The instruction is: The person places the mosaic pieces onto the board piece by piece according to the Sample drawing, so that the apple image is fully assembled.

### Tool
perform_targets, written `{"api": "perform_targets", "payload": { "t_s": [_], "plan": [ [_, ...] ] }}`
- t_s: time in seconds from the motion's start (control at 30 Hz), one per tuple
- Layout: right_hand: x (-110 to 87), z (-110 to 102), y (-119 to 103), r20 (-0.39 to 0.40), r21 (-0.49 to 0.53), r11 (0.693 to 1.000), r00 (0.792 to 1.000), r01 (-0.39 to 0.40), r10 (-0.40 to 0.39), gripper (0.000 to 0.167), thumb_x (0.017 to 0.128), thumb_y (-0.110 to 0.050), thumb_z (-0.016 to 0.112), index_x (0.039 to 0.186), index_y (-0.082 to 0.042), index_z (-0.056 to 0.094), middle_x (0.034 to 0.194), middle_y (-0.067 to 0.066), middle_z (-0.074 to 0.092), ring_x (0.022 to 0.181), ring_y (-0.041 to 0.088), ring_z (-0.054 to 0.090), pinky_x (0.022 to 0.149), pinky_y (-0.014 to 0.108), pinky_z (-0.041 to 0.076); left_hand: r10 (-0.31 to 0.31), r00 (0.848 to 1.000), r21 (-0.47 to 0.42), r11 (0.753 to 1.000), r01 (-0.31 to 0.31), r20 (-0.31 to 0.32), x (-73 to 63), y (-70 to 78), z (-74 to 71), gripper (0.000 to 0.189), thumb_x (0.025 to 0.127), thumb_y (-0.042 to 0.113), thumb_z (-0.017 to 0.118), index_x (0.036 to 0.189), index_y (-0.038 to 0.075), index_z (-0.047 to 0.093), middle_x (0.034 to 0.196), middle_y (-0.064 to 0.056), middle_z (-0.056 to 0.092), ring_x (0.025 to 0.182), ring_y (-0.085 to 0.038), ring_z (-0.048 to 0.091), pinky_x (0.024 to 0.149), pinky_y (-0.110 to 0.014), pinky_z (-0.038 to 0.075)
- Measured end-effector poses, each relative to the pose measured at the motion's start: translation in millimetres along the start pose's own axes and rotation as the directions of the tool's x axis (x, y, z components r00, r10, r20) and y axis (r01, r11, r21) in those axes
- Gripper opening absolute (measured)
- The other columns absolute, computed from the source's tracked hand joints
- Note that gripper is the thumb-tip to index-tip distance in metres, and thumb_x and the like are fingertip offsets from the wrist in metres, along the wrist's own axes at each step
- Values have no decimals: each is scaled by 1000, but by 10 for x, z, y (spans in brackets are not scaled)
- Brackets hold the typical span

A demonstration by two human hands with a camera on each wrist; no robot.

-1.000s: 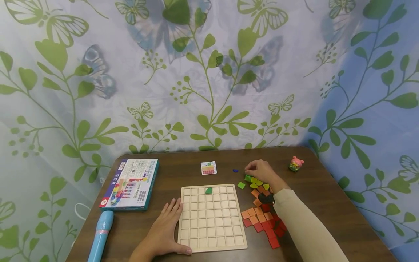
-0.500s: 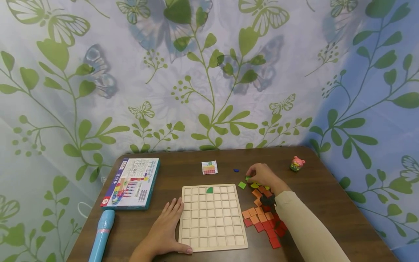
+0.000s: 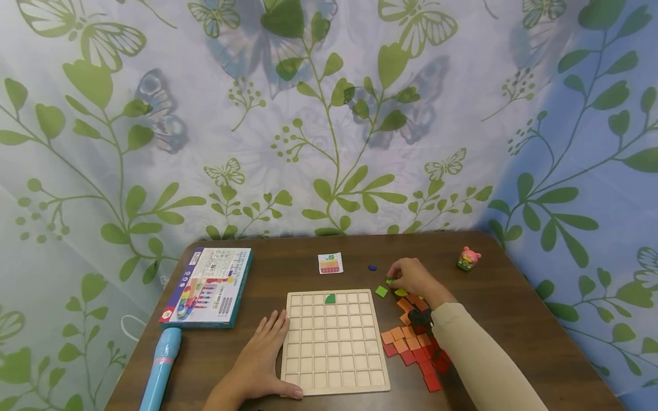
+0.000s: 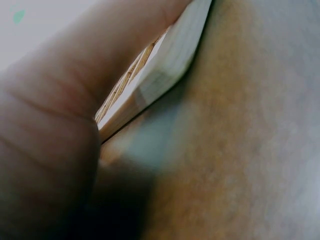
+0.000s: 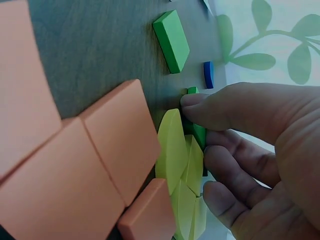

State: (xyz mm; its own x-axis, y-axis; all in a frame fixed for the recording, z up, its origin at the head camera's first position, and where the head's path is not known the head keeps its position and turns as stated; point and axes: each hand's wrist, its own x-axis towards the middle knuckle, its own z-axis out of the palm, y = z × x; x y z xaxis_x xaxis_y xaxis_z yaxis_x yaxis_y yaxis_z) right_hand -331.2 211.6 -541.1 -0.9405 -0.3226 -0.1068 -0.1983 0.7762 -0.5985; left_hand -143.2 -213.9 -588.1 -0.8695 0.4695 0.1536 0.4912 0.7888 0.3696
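My left hand (image 3: pixel 261 357) lies with its fingers straight along the left side of a pale wooden grid board (image 3: pixel 333 394), the thumb at the near left corner. The board's thick edge (image 4: pixel 165 75) shows beside the thumb in the left wrist view. One dark green quarter-round piece (image 3: pixel 330 298) sits in the board's far row. Right of the board, my right hand (image 3: pixel 413 278) pinches a green tile (image 5: pixel 199 131) between thumb and fingers, low over the table. Yellow-green curved pieces (image 5: pixel 171 150) lie beside its fingertips, and another green tile (image 3: pixel 381 291) is nearby.
Orange tiles (image 3: pixel 400 345) and red tiles (image 3: pixel 430 381) lie loose right of the board. Behind it are a small pattern card (image 3: pixel 330 263) and a blue piece (image 3: pixel 372 268). A pink figurine (image 3: pixel 468 258) stands far right; a game box (image 3: pixel 208 288) and blue microphone (image 3: pixel 163 357) lie left.
My right hand has come down a little over the green tiles, and its fingers have closed on one. The left hand and the board have stayed in place.
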Motion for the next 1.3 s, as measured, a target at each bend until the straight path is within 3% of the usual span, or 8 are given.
{"api": "perform_targets", "payload": {
  "t_s": [0.4,0.63,1.3],
  "plan": [
    [-36,1,29,-30,36,999,999,23,-22,11,90,-5,84,98,-11,79,94,-1,69,89,21,65,70,36,59,11,1000,1,1000,-11,10,-6,0,11,152,58,99,68,163,-4,30,171,-20,20,157,-39,14,126,-54,12],
    [-52,-22,-16,-41,55,997,998,59,-56,11,90,-6,84,100,-8,78,89,-1,68,79,19,63,65,36,57,21,1000,-10,1000,-21,-1,2,24,5,151,59,98,69,163,-4,30,171,-21,19,157,-40,15,125,-55,14],
    [5,130,-173,-63,120,987,993,106,-99,9,90,-5,84,96,-10,79,96,-1,68,85,17,65,74,38,58,13,1000,14,1000,-14,4,7,12,-24,152,58,99,68,163,-4,30,170,-21,21,157,-40,16,125,-55,15]
  ]
}}
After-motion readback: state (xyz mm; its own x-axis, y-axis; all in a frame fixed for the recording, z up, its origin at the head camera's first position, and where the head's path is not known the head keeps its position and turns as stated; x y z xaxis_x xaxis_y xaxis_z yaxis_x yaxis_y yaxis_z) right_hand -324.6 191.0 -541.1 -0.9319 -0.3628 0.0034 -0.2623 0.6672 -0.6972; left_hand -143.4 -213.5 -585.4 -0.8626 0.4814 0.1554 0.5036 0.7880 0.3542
